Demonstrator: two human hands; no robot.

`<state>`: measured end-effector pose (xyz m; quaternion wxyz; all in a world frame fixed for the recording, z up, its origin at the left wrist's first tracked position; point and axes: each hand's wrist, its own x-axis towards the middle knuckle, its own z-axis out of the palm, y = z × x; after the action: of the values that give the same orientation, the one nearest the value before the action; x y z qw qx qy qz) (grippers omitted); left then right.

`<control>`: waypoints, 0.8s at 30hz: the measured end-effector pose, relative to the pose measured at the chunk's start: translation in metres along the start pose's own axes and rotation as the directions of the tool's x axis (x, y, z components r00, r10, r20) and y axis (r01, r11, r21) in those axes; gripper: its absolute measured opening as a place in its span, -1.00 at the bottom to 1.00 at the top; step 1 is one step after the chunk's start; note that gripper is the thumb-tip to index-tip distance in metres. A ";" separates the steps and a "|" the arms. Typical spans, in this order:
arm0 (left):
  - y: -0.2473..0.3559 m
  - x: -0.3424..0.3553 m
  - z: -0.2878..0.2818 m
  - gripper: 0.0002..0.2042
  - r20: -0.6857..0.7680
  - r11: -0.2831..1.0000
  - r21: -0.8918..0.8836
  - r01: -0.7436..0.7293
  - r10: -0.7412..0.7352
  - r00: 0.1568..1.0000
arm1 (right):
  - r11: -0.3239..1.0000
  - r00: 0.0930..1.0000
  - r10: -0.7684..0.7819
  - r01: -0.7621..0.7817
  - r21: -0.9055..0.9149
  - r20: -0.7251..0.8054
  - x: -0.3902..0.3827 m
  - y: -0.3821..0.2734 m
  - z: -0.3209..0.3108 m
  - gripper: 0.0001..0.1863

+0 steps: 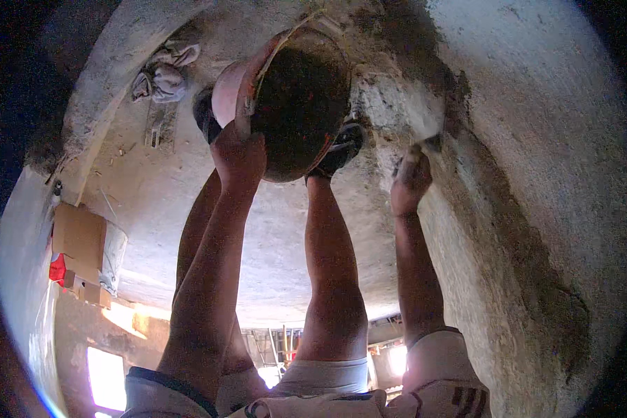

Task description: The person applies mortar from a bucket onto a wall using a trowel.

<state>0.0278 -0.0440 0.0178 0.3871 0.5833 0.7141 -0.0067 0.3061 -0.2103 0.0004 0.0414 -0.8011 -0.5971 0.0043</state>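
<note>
My left hand grips the near left rim of a round, reddish bucket, which is tilted toward me. Its inside is dark, and what it holds is hard to make out. To the right, my right hand is closed round the handle of what looks like a trowel. The tool's blade is close to the rough wall; I cannot tell whether it touches. Dark, damp-looking patches run along this wall. Behind the bucket, a dark shoe shows on one of my feet.
A crumpled cloth lies at the far left, beside a flat piece with a slot. Cardboard boxes and a whitish bucket stand at the left. Small debris is scattered over the pale floor. The wall curves close on the right.
</note>
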 end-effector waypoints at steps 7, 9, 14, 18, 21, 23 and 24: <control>0.011 0.000 -0.002 -0.81 0.001 0.995 -0.083 0.064 -0.064 0.998 | 0.403 0.666 0.473 -0.746 0.530 0.578 -0.003 -0.022 -0.035 -0.67; 0.024 0.000 -0.002 -0.81 0.001 0.984 -0.163 0.076 -0.076 0.997 | 0.681 0.782 0.405 -0.604 0.415 0.474 -0.018 0.012 0.003 -0.67; 0.021 0.003 -0.007 -0.83 0.043 0.979 -0.135 0.152 -0.148 0.988 | 0.962 0.960 0.133 -0.185 0.201 0.248 -0.002 0.015 0.030 -0.74; 0.013 0.006 -0.002 -0.69 0.021 0.998 0.057 0.017 -0.018 1.000 | 0.998 0.993 0.013 -0.020 0.060 0.117 -0.008 0.020 0.035 -0.74; 0.016 0.007 -0.009 -0.76 -0.015 0.999 0.044 0.026 -0.026 1.000 | 0.813 0.876 0.354 -0.461 0.355 0.327 -0.023 0.006 0.009 -0.72; 0.018 0.005 -0.006 -0.85 -0.022 0.998 0.003 0.061 -0.061 0.998 | 0.521 0.726 0.522 -0.687 0.507 0.447 -0.027 0.004 -0.014 -0.67; 0.019 0.005 -0.007 -0.86 0.003 0.998 -0.017 0.061 -0.061 0.998 | 0.678 0.785 0.466 -0.614 0.405 0.409 -0.037 0.011 -0.019 -0.71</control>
<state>0.0402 -0.0306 0.0282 0.3925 0.5578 0.7312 -0.0129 0.3073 -0.2497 0.0168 0.1694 -0.8918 -0.3064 0.2867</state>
